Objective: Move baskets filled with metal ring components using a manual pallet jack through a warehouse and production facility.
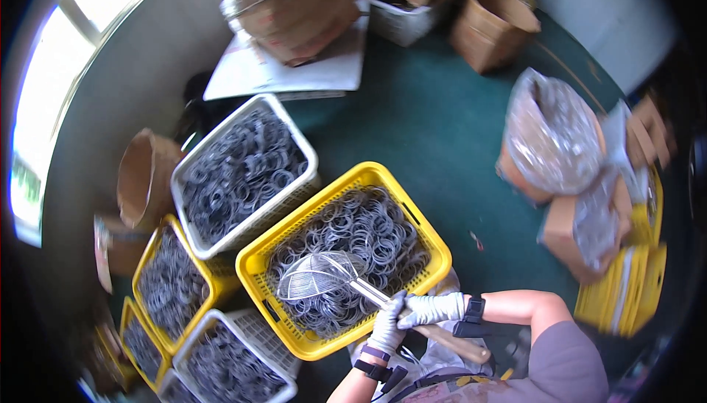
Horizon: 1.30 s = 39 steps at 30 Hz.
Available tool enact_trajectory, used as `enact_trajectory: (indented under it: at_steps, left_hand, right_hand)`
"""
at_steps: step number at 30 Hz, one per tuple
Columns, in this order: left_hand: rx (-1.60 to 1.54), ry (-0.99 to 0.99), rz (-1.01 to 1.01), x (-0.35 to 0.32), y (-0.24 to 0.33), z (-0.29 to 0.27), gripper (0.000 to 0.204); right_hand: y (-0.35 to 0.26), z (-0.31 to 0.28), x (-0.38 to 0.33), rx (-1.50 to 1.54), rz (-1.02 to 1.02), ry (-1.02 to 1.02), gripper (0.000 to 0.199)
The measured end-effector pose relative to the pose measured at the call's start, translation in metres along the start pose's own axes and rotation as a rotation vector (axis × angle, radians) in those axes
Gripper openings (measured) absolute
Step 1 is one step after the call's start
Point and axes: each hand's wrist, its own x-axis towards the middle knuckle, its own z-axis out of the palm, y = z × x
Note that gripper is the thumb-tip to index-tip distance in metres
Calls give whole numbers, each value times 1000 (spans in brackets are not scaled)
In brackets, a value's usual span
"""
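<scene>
A wire skimmer [319, 275] with a metal shaft and a long wooden handle [458, 342] is in my gloved hands. My left hand [387, 323] is closed around the handle near the metal shaft. Just beside it, my right hand [436, 309] is also closed on the handle, its fingers partly hidden. The mesh bowl rests over a yellow perforated basket [436, 244], touching or just above a heap of grey rings [372, 222]. I cannot tell whether rings lie in the bowl. Both wrists wear black straps.
White baskets [313, 156] and smaller yellow baskets [210, 303] of grey rings stand at the left. A large sack [294, 12] sits on a white board [331, 64] at the back. Plastic-lined boxes [552, 138] and yellow crates [622, 292] are at right, on a green floor [420, 116].
</scene>
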Motion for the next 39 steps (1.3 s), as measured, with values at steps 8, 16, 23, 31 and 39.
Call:
enact_trajectory:
  at_steps: [8, 16, 23, 31, 39]
  left_hand:
    - [-959, 448, 359, -7, -8, 50, 22]
    - [-1046, 398, 94, -49, -106, 12, 32]
    - [-126, 765, -406, -70, -161, 30, 42]
    - [173, 782, -758, 2, -207, 4, 14]
    - [67, 938, -815, 68, -233, -19, 16]
  right_hand:
    - [-89, -107, -17, -507, 353, -277, 44]
    - [73, -323, -83, -971, 740, 544, 39]
    - [262, -401, -151, -844, 1064, 801, 40]
    - [503, -467, -140, -681, 1074, 994, 25]
    - [587, -520, -100, -632, 1067, 1410, 45]
